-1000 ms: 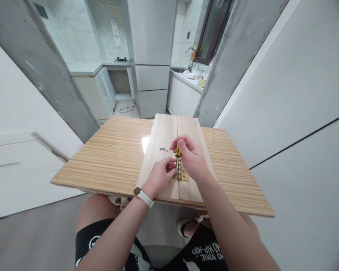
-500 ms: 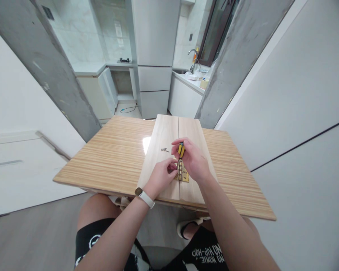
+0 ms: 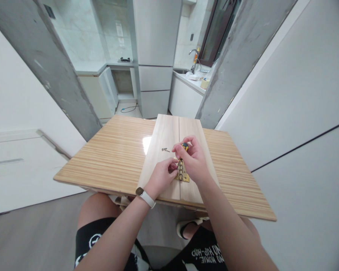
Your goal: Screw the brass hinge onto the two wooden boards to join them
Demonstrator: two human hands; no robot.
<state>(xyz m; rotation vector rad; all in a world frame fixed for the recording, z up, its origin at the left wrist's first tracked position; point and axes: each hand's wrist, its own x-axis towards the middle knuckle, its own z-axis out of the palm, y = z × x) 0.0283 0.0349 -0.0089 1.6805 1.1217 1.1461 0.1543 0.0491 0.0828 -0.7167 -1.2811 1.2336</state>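
Gripping a yellow-handled screwdriver (image 3: 185,145), the right hand (image 3: 197,162) leans over a brass hinge (image 3: 185,178), which lies between both hands near the boards' (image 3: 167,130) front edge. The left hand (image 3: 161,174) curls beside the hinge; whether it pinches anything is hidden. Screws (image 3: 165,149) lie beyond it.

I'm watching a tall pale refrigerator (image 3: 156,45) standing beyond two rough grey pillars (image 3: 49,81). To its right, a curved faucet (image 3: 193,69) is rising beside an orange object (image 3: 197,54), possibly a bottle; to its left, a dark cable (image 3: 127,112) is lying on the floor.
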